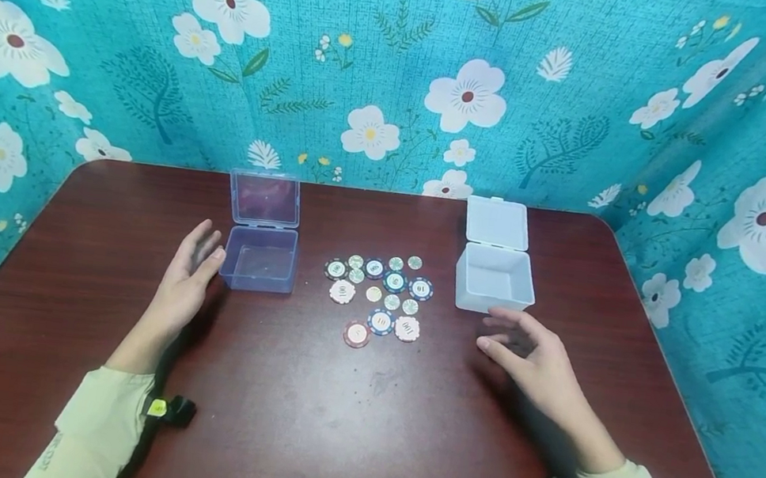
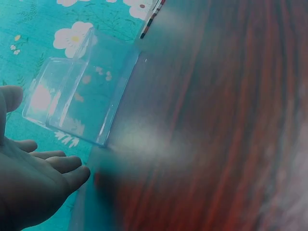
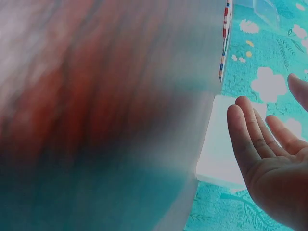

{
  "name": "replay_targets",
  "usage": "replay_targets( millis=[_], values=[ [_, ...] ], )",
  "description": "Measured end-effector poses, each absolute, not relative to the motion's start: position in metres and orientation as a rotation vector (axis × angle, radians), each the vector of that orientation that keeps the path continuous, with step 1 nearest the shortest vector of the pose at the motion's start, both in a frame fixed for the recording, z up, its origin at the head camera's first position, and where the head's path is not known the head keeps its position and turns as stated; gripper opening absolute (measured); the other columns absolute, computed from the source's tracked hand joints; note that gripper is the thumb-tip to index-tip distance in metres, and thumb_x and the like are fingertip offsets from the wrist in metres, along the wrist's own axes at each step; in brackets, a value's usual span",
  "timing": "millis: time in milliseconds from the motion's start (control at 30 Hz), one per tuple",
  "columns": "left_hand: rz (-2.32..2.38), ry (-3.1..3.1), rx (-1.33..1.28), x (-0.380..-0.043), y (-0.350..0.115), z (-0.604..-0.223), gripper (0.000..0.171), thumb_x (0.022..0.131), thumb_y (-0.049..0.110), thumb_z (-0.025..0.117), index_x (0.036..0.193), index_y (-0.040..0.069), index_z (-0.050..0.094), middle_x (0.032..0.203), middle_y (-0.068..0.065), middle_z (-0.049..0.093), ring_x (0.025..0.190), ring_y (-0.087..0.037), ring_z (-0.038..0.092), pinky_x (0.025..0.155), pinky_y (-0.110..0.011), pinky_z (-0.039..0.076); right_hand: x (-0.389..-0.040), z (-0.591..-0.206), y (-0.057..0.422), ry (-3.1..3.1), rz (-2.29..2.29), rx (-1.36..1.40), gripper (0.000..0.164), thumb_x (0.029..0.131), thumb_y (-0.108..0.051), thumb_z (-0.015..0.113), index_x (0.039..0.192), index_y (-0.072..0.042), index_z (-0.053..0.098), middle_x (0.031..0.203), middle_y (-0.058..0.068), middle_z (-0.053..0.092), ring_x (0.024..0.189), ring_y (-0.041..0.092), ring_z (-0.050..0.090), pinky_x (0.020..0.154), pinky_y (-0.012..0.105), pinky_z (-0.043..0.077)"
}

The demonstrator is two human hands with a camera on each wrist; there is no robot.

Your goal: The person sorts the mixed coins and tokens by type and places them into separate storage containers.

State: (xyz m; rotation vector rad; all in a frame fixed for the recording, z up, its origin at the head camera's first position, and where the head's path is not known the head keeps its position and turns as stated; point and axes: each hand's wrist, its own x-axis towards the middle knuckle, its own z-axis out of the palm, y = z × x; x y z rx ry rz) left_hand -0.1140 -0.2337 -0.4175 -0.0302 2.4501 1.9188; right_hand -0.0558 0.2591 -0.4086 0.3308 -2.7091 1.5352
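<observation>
My left hand (image 1: pixel 183 278) is beside the left wall of a bluish see-through plastic box (image 1: pixel 257 287), fingers loosely extended and holding nothing. In the left wrist view a gap shows between that hand (image 2: pixel 43 178) and the box (image 2: pixel 103 86). Its hinged lid (image 1: pixel 266 201) stands raised at the back. On the other side, my right hand (image 1: pixel 540 362) hovers just in front of a white plastic box (image 1: pixel 495 289), fingers slightly bent and nothing in them. That box's lid (image 1: pixel 497 223) is also up. Between the boxes lie several poker chips (image 1: pixel 381 322) and several small pale discs (image 1: pixel 392 301).
All this sits on a dark reddish wooden table (image 1: pixel 329 440). A teal floral curtain (image 1: pixel 348 51) hangs along the back and both sides. The chips lie flat in a loose cluster, with a red-rimmed chip (image 1: pixel 356 335) nearest the front.
</observation>
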Motion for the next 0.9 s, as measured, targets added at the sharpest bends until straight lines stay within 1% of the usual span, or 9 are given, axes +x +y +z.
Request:
replay_targets(
  millis=[133,233,433,500,700,833,900],
  values=[
    [1.933,2.424,-0.035,-0.116,-0.230,-0.417,0.069,0.108,0.028,0.047,0.163,0.015,0.008,0.165,-0.015,0.017,0.151,-0.028,0.019,0.119,-0.050,0.021,-0.059,-0.409,0.255,-2.740,1.552,0.308,0.049,0.090,-0.012,0.078,0.134,-0.002,0.060,0.116,0.013,0.070,0.092,0.015,0.070,0.081,0.019,0.054],
    [1.954,2.403,-0.038,-0.117,-0.226,-0.415,0.068,0.108,0.027,0.047,0.163,0.016,0.009,0.166,-0.014,0.016,0.151,-0.026,0.018,0.119,-0.054,0.020,-0.063,-0.409,0.252,-2.779,1.520,0.300,0.049,0.090,-0.015,0.078,0.134,-0.003,0.061,0.115,0.011,0.071,0.091,0.017,0.070,0.081,0.018,0.054],
    [2.003,2.359,-0.062,-0.121,-0.221,-0.414,0.063,0.109,0.022,0.041,0.163,0.018,0.008,0.167,-0.012,0.014,0.152,-0.022,0.014,0.120,-0.053,0.016,-0.072,-0.409,0.246,-2.845,1.510,0.306,0.049,0.091,-0.020,0.077,0.135,-0.003,0.061,0.115,0.011,0.071,0.095,0.020,0.070,0.082,0.020,0.054],
    [2.015,2.352,-0.078,-0.122,-0.221,-0.414,0.062,0.109,0.021,0.039,0.163,0.017,0.008,0.167,-0.011,0.013,0.152,-0.021,0.014,0.120,-0.051,0.015,-0.075,-0.409,0.243,-2.845,1.543,0.308,0.048,0.092,-0.020,0.076,0.134,-0.003,0.061,0.115,0.012,0.071,0.095,0.020,0.071,0.080,0.021,0.054],
    [2.027,2.351,-0.111,-0.122,-0.221,-0.417,0.061,0.110,0.023,0.035,0.163,0.015,0.006,0.167,-0.011,0.013,0.152,-0.021,0.013,0.121,-0.050,0.013,-0.082,-0.413,0.235,-2.816,1.671,0.355,0.046,0.093,-0.012,0.074,0.134,0.002,0.059,0.113,0.018,0.071,0.093,0.022,0.071,0.072,0.027,0.058],
    [2.052,2.351,-0.133,-0.121,-0.220,-0.419,0.060,0.110,0.023,0.035,0.163,0.015,0.008,0.167,-0.012,0.014,0.152,-0.020,0.014,0.121,-0.049,0.013,-0.086,-0.415,0.229,-2.853,1.614,0.376,0.046,0.092,-0.014,0.075,0.134,0.000,0.061,0.111,0.015,0.071,0.091,0.022,0.071,0.069,0.028,0.056],
    [2.067,2.346,-0.144,-0.120,-0.219,-0.420,0.059,0.110,0.022,0.036,0.163,0.015,0.009,0.166,-0.012,0.015,0.152,-0.019,0.015,0.122,-0.047,0.013,-0.088,-0.415,0.226,-2.874,1.591,0.378,0.046,0.092,-0.015,0.075,0.134,-0.001,0.061,0.110,0.014,0.071,0.086,0.022,0.070,0.066,0.029,0.056]
  ],
)
